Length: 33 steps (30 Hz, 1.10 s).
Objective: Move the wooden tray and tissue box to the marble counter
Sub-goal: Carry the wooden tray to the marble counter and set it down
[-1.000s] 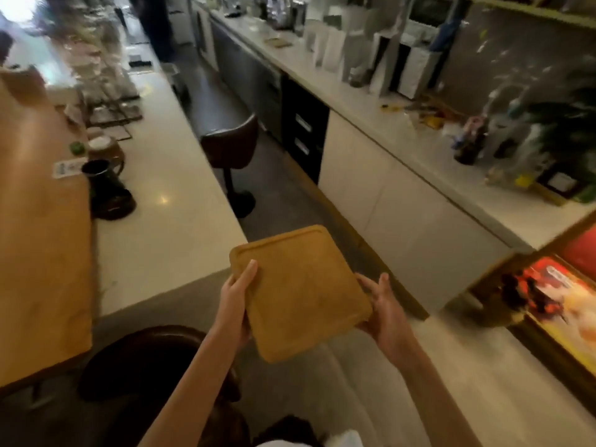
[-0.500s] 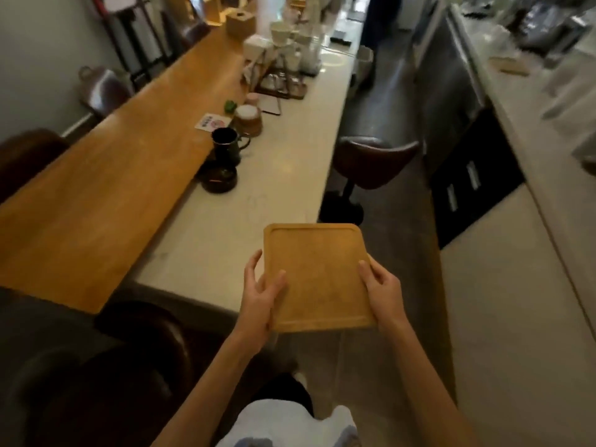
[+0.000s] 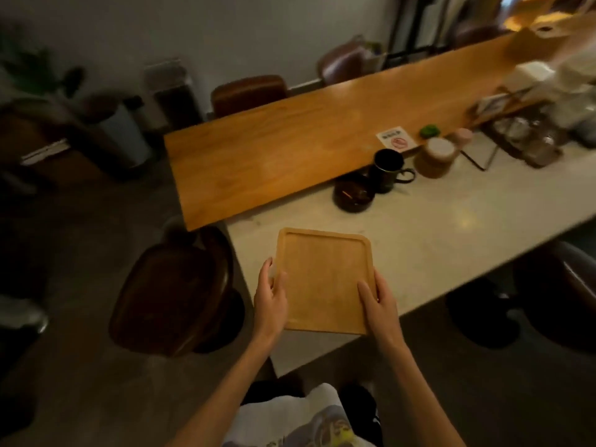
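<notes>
Half a second ago the wooden tray (image 3: pixel 324 279) hung off the end; now it lies low over the near corner of the marble tabletop (image 3: pixel 451 227), contact unclear. The left hand (image 3: pixel 269 298) grips its left edge and the right hand (image 3: pixel 377 301) its right edge. A black mug (image 3: pixel 385 169) and a dark ashtray (image 3: pixel 354 196) stand farther back.

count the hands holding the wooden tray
2. The left hand grips the left edge of the wooden tray, and the right hand grips its right edge, both near the person's end. None hidden.
</notes>
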{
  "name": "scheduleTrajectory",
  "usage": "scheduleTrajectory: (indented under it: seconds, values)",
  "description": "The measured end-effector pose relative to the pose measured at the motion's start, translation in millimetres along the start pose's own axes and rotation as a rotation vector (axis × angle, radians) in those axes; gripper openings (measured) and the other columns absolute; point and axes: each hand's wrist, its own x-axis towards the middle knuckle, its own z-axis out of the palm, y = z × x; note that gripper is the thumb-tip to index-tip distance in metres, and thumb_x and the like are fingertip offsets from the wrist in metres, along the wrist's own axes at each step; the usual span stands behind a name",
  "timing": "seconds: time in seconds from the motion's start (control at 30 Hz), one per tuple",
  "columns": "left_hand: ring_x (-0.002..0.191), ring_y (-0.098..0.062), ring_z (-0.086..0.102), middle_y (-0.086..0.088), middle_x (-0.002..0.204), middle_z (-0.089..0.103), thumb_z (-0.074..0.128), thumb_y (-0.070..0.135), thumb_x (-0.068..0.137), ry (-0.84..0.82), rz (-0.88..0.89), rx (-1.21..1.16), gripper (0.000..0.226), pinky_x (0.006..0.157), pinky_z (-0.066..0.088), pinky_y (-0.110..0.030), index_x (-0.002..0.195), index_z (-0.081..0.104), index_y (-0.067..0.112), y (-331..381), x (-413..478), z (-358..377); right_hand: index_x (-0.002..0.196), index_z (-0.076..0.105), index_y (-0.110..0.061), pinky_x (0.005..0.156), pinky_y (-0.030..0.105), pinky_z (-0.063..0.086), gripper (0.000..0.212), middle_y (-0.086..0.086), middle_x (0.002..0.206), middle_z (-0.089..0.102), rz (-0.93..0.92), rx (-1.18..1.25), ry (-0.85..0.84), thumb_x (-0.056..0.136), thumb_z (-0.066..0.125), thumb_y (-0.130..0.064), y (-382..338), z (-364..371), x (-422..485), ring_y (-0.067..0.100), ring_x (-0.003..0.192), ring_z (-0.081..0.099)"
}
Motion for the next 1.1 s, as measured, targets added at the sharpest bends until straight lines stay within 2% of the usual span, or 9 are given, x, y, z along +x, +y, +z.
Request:
scheduleTrajectory:
  seconds: [0.1, 0.23, 0.37, 0.47, 0.57, 0.67, 0.8, 0.97, 1.1]
  values:
    - [0.146, -0.021, 0.032, -0.002, 0.161, 0.029, 0.038, 0.04, 0.104, 0.128, -0.084, -0.029, 0.057, 0.117, 0.032, -0.047, 0.156, 0.02, 0.027, -2.8, -16.7, 11.1, 0.149, 0.034, -0.041, 0.087, 0.02, 0.048, 0.058, -0.024, 0.134, 0.05, 0.029, -0.003, -0.228, 0.096, 0.054, -0.05, -8.2, -9.4, 21.8, -0.004, 0.116, 0.054]
    - [0.142, -0.025, 0.035, -0.006, 0.159, 0.029, 0.04, 0.026, 0.106, 0.217, -0.182, -0.056, 0.054, 0.115, 0.036, -0.046, 0.156, 0.02, 0.022, -9.1, -23.6, 10.6, 0.157, 0.027, -0.031, 0.097, 0.026, 0.044, 0.061, -0.015, 0.15, 0.039, -0.008, -0.071, -0.345, 0.101, 0.051, -0.041, -18.6, -1.3, 39.7, 0.007, 0.129, 0.047]
    - [0.134, -0.03, 0.045, -0.012, 0.151, 0.038, 0.044, 0.016, 0.104, 0.322, -0.29, -0.078, 0.052, 0.108, 0.041, -0.053, 0.153, 0.026, 0.02, -18.4, -10.3, 0.1, 0.159, 0.021, -0.029, 0.103, 0.029, 0.039, 0.059, -0.008, 0.155, 0.037, -0.075, -0.223, -0.455, 0.105, 0.045, -0.033, -27.1, 19.4, 63.9, 0.011, 0.134, 0.042]
    - [0.128, -0.028, 0.048, -0.012, 0.144, 0.037, 0.047, 0.011, 0.103, 0.358, -0.363, 0.015, 0.053, 0.109, 0.042, -0.046, 0.153, 0.031, 0.018, -29.7, 12.7, -12.9, 0.158, 0.025, -0.028, 0.106, 0.036, 0.042, 0.055, -0.003, 0.156, 0.041, -0.09, -0.333, -0.469, 0.107, 0.044, -0.027, -28.2, 40.7, 79.0, 0.018, 0.134, 0.046]
    - [0.12, -0.026, 0.051, -0.012, 0.136, 0.038, 0.046, 0.003, 0.101, 0.367, -0.42, 0.105, 0.054, 0.106, 0.042, -0.036, 0.152, 0.034, 0.016, -38.3, 37.5, -24.2, 0.156, 0.031, -0.026, 0.109, 0.05, 0.045, 0.052, 0.003, 0.151, 0.047, -0.055, -0.432, -0.431, 0.106, 0.045, -0.023, -23.0, 60.3, 91.6, 0.026, 0.13, 0.052]
    - [0.113, -0.026, 0.054, -0.011, 0.13, 0.04, 0.045, -0.002, 0.1, 0.377, -0.45, 0.154, 0.056, 0.102, 0.044, -0.033, 0.152, 0.037, 0.018, -40.6, 55.5, -32.8, 0.155, 0.035, -0.021, 0.107, 0.048, 0.047, 0.052, 0.01, 0.146, 0.049, -0.007, -0.526, -0.414, 0.104, 0.046, -0.014, -19.9, 76.6, 102.9, 0.028, 0.125, 0.053]
    - [0.115, -0.026, 0.053, -0.01, 0.131, 0.038, 0.049, -0.007, 0.096, 0.373, -0.499, 0.165, 0.063, 0.099, 0.042, -0.028, 0.152, 0.036, 0.018, -39.9, 79.8, -39.4, 0.155, 0.035, -0.016, 0.106, 0.048, 0.048, 0.057, 0.014, 0.143, 0.049, 0.045, -0.577, -0.411, 0.1, 0.046, -0.002, -25.3, 95.9, 120.6, 0.03, 0.122, 0.054]
    - [0.102, -0.023, 0.054, -0.011, 0.129, 0.037, 0.053, -0.004, 0.095, 0.383, -0.544, 0.137, 0.063, 0.091, 0.045, -0.026, 0.151, 0.037, 0.018, -39.9, 111.1, -37.8, 0.154, 0.036, -0.011, 0.116, 0.047, 0.037, 0.056, 0.014, 0.147, 0.042, 0.081, -0.61, -0.423, 0.1, 0.049, -0.009, -37.1, 110.8, 147.7, 0.03, 0.133, 0.044]
    - [0.091, -0.017, 0.049, -0.004, 0.116, 0.034, 0.053, -0.008, 0.092, 0.385, -0.555, 0.141, 0.067, 0.084, 0.042, -0.021, 0.151, 0.037, 0.018, -49.0, 130.3, -32.6, 0.153, 0.038, -0.014, 0.116, 0.047, 0.036, 0.057, 0.015, 0.144, 0.041, 0.119, -0.628, -0.421, 0.098, 0.055, -0.012, -38.4, 113.2, 166.2, 0.032, 0.132, 0.042]
